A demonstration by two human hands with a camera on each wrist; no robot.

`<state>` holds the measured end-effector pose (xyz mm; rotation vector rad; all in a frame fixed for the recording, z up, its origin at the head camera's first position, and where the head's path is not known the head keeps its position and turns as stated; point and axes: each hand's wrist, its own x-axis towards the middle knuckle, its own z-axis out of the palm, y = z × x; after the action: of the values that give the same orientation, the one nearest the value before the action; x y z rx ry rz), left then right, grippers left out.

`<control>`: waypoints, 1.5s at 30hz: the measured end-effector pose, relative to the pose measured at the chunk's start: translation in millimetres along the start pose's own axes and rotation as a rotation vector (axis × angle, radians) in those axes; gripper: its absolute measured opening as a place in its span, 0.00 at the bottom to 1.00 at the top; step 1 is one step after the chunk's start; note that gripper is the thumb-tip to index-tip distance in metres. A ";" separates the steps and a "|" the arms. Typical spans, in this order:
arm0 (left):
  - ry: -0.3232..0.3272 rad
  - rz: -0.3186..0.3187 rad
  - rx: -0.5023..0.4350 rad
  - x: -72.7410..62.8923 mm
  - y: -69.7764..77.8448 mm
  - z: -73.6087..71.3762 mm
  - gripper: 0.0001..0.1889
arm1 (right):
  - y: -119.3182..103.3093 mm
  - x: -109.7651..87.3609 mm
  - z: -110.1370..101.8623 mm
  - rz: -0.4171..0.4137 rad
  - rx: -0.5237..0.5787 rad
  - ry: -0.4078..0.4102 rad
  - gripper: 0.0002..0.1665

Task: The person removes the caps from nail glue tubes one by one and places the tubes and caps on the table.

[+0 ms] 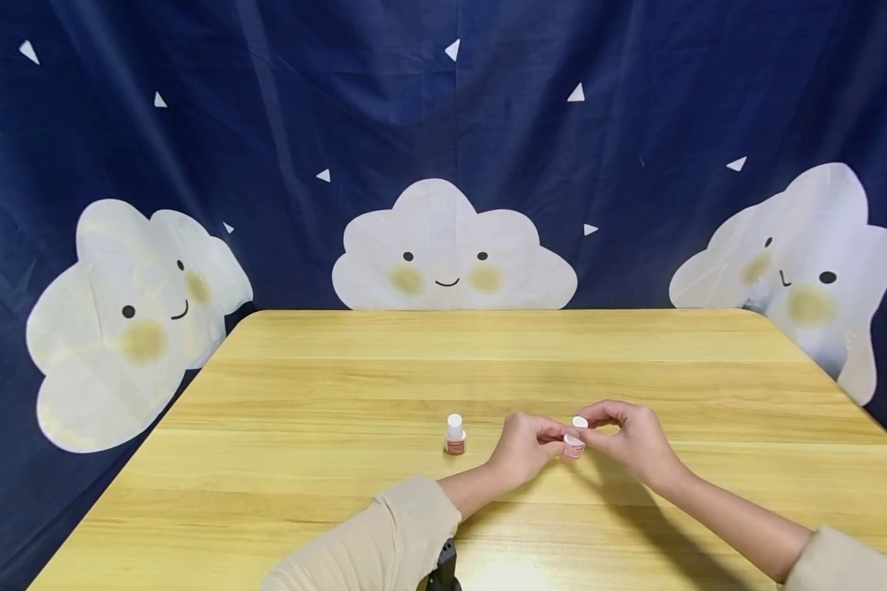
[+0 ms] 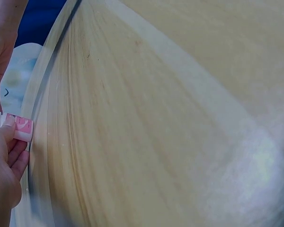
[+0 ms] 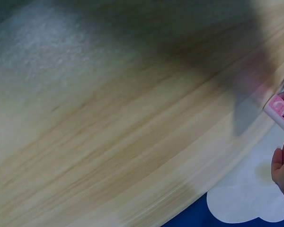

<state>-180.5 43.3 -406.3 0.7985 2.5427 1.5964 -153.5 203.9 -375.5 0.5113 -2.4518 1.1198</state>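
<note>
Over the right half of the table, my left hand pinches a small white bottle with a pink label between thumb and fingers. The bottle's white cap shows above, between the thumb and fingers of my right hand, which pinches it. In the left wrist view the pink label shows beside the left thumb, while the right wrist view catches the bottle at its right edge. Left of both hands, a second small bottle with a white cap and reddish-brown lower part stands upright.
The wooden table reaches back to a dark blue curtain printed with white clouds. A black device sits by the left sleeve at the lower edge of the head view.
</note>
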 end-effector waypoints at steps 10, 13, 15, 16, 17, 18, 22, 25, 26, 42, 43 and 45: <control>-0.006 -0.003 -0.011 0.2 0.2 0.2 0.11 | 1.3 0.3 -0.4 -0.047 -0.030 0.007 0.10; -0.005 -0.001 -0.011 0.2 0.0 0.2 0.11 | 1.2 0.7 -0.9 -0.056 -0.032 -0.001 0.09; -0.005 -0.001 -0.013 0.2 -0.1 0.2 0.11 | 1.0 1.3 -1.4 -0.061 -0.033 -0.006 0.09; -0.005 -0.001 -0.015 0.2 -0.1 0.2 0.11 | 0.8 1.7 -1.6 -0.063 -0.031 -0.008 0.09; -0.004 -0.003 -0.015 0.2 -0.1 0.2 0.11 | 0.6 2.1 -1.9 -0.066 -0.028 -0.012 0.09; -0.004 -0.004 -0.017 0.2 -0.1 0.3 0.11 | 0.5 2.6 -2.2 -0.068 -0.026 -0.014 0.08; -0.002 -0.006 -0.017 -0.2 0.6 0.0 0.11 | 1.0 3.4 -2.9 -0.069 -0.017 -0.032 0.08; -0.002 -0.006 -0.013 -0.9 1.3 -0.6 0.11 | 2.0 3.1 -2.9 -0.062 -0.015 -0.050 0.08; -0.003 -0.008 -0.013 -1.1 1.5 -0.8 0.11 | 2.3 3.0 -2.9 -0.062 -0.015 -0.056 0.08; -0.012 -0.010 -0.025 0.2 0.8 0.9 0.10 | 2.6 2.7 -6.6 -0.101 0.010 -0.096 0.08; -0.012 -0.008 -0.023 0.1 0.7 0.9 0.10 | 2.8 2.8 -7.0 -0.104 0.012 -0.101 0.08; -0.010 0.000 -0.018 0.0 0.2 0.9 0.10 | 2.9 3.0 -7.8 -0.106 0.020 -0.115 0.07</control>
<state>-180.2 44.1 -406.6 0.8035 2.5176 1.6085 -155.9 211.2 -371.2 0.7218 -2.4798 1.1001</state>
